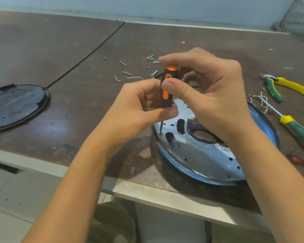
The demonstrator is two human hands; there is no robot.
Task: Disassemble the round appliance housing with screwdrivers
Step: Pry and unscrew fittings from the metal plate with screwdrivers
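- One black-and-orange screwdriver (166, 90), upright: left hand (142, 107) pinches its lower handle, right hand (211, 88) pinches its top
- Its tip touches the round appliance housing (200, 155)
- Lettering on the pliers (272, 90) is unreadable

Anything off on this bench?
Loose screws lie scattered on the table behind the housing, uncontained; wire scraps litter it near the green screwdriver. The housing sits close to the near edge.
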